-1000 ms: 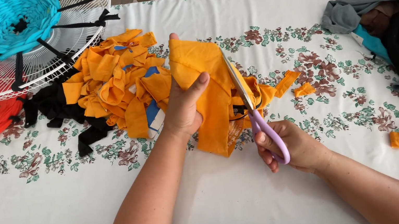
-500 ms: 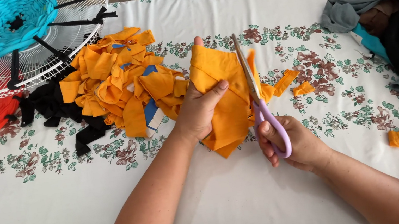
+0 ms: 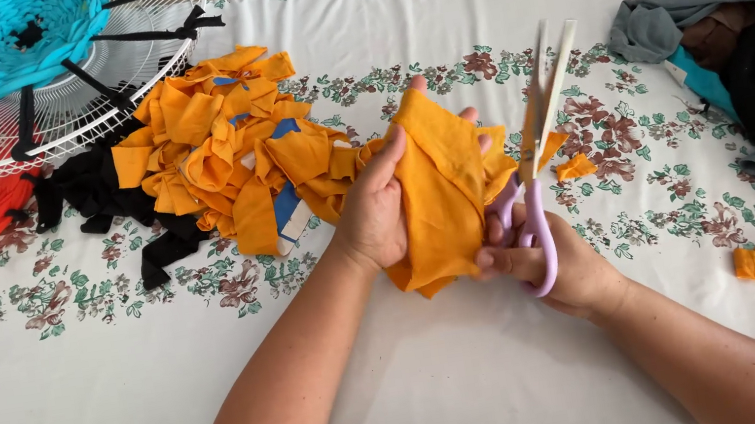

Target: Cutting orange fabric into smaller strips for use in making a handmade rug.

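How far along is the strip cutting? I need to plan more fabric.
Done: a heap of cut orange fabric strips. In hand: the left hand holds a folded orange cloth piece; the right hand has purple-handled scissors open. Left: that piece, uncut.

Orange cloth [image 3: 438, 183], lilac-handled scissors [image 3: 537, 208]; beside them orange strips [image 3: 218, 146] with blue, perhaps print; white floral-patterned bench [image 3: 390, 31]

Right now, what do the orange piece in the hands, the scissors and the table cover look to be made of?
Orange piece: soft matte knit cloth, probably jersey; it folds limply in the left hand. Scissors: pale shiny blades, likely metal, with smooth lilac plastic-looking handles in the right hand. Table cover: white floral sheet, slightly glossy, perhaps vinyl or coated cloth.
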